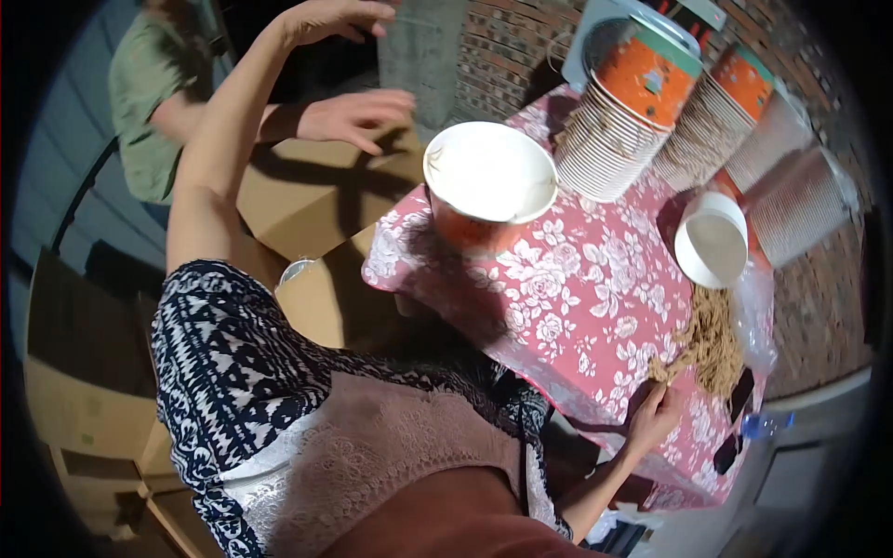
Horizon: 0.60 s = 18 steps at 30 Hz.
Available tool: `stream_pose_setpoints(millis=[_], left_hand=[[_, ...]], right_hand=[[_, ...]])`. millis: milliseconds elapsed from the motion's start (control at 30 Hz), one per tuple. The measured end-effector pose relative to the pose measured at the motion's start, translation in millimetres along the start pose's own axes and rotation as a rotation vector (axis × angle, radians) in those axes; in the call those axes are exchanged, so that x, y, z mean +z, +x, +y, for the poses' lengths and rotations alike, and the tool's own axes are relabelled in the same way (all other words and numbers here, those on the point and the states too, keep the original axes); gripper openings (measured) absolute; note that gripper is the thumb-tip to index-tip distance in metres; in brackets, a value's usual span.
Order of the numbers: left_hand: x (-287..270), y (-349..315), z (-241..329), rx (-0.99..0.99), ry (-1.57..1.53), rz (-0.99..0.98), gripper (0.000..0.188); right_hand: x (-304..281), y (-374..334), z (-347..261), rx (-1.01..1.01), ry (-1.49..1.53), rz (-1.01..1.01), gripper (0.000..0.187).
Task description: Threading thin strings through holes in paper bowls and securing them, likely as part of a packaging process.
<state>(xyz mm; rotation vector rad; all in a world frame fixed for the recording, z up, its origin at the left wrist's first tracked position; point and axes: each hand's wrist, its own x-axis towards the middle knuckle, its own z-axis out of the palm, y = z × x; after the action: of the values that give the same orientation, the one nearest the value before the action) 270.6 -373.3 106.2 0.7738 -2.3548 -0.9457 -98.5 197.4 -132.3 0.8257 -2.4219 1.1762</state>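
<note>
My left arm is raised across the upper left, and my left hand (337, 19) is at the top edge with its fingers stretched out, holding nothing. My right hand (659, 414) is low at the table's right side, its fingers pinched on the end of some tan cord (711, 346). The cord lies in a tangled pile on the pink floral tablecloth (558, 316). A large orange paper tub (474, 232) with a white inside stands open at the table's left corner. Beyond the pile, a smaller white tub (712, 240) rests tilted.
Tall stacks of paper tubs (614, 130) stand at the back, beside clear-wrapped stacks (805, 209). A co-worker in a green shirt (149, 102) reaches a hand (358, 118) over cardboard boxes (298, 200) at left. A blue-capped bottle (767, 425) is at right.
</note>
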Motion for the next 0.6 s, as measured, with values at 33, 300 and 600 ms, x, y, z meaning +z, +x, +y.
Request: stream_pose_setpoints(millis=[33, 300, 600], left_hand=[[14, 11, -3, -0.087, 0.002, -0.164, 0.063], [159, 33, 28, -0.194, 0.100, -0.641, 0.040], [139, 10, 105, 0.405, 0.576, -0.002, 0.020]], right_hand=[[-4, 3, -11, -0.100, -0.103, 0.006, 0.028], [-1, 13, -7, -0.121, -0.113, -0.007, 0.023], [-7, 7, -1, -0.069, -0.072, 0.006, 0.020]])
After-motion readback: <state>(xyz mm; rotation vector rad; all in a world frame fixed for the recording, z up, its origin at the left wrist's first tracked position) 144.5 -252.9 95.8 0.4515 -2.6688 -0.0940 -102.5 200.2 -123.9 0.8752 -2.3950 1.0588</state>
